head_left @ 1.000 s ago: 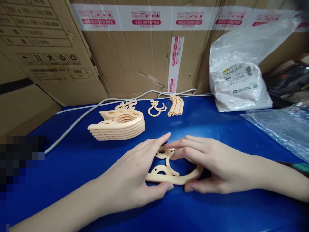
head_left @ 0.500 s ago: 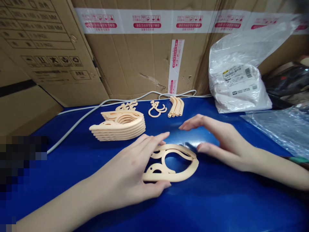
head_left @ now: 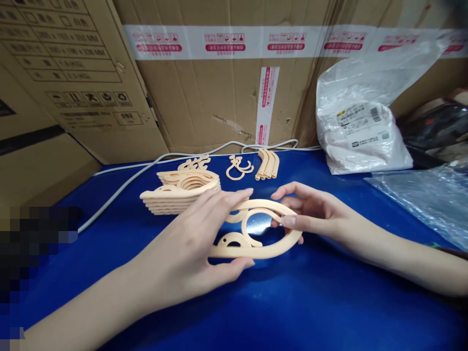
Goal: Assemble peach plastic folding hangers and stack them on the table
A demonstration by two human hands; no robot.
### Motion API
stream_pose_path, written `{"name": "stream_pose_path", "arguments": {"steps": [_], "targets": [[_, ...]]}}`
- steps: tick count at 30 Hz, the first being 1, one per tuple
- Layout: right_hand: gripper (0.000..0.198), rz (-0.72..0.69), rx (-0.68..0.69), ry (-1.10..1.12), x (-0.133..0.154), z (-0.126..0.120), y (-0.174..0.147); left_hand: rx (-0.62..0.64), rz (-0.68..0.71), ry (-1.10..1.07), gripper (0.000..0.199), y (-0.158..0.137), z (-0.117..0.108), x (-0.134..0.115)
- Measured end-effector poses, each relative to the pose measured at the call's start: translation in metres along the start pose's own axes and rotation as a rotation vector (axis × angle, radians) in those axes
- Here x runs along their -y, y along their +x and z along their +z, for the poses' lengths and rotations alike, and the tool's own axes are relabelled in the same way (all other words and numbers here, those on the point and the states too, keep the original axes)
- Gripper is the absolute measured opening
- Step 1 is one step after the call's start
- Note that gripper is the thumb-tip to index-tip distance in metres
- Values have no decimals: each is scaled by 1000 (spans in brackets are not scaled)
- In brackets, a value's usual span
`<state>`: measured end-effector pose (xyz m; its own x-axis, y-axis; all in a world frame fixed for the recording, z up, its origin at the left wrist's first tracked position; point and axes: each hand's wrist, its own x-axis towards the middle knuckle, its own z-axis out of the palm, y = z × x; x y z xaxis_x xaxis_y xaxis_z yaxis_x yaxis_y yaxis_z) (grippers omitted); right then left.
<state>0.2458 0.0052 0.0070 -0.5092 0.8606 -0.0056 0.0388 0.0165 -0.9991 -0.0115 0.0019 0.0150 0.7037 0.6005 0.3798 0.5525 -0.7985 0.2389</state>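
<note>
A cream plastic folding clothes hanger (head_left: 268, 251), folded into a loop, is held between both hands above the blue tabletop. My left hand (head_left: 190, 234) wraps over its left end, thumb along the near edge and fingers over the far edge, hiding that end. At the right end, my right hand (head_left: 314, 209) is closed on the hanger, thumb on top and fingers behind and beneath. Just beyond my left hand stands a stack of similar folded hangers (head_left: 171, 195). Behind lie small loose pieces (head_left: 195, 162), hook-shaped parts (head_left: 237, 168) and several curved arms (head_left: 266, 165).
A white cable (head_left: 124, 187) runs along the back and left of the blue table (head_left: 292, 312). Cardboard boxes (head_left: 212, 97) form a wall behind. At right are a white plastic bag (head_left: 360, 126) with a label and clear plastic wrap (head_left: 427, 195).
My right hand has moved in to the hanger's right end and closed on it. The hanger has risen off the table, with my left hand still around its left end.
</note>
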Motion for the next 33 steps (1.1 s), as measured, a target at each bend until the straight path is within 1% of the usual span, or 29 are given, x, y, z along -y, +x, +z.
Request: {"name": "stream_pose_path", "arguments": {"steps": [3, 7, 13, 18, 26, 33], "targets": [[35, 37, 9, 89, -2, 0, 1, 21, 26, 9, 68, 0, 2, -2], [36, 69, -16, 110, -2, -2, 2, 21, 45, 14, 64, 1, 3, 0], [37, 101, -10, 169, -1, -3, 1, -16, 84, 56, 71, 2, 5, 4], [37, 133, -10, 183, 0, -2, 1, -12, 121, 112, 78, 0, 6, 7], [34, 119, 21, 209, -1, -3, 0, -24, 158, 179, 79, 1, 7, 7], [30, 101, 49, 217, -1, -2, 0, -28, 172, 227, 68, 0, 8, 6]]}}
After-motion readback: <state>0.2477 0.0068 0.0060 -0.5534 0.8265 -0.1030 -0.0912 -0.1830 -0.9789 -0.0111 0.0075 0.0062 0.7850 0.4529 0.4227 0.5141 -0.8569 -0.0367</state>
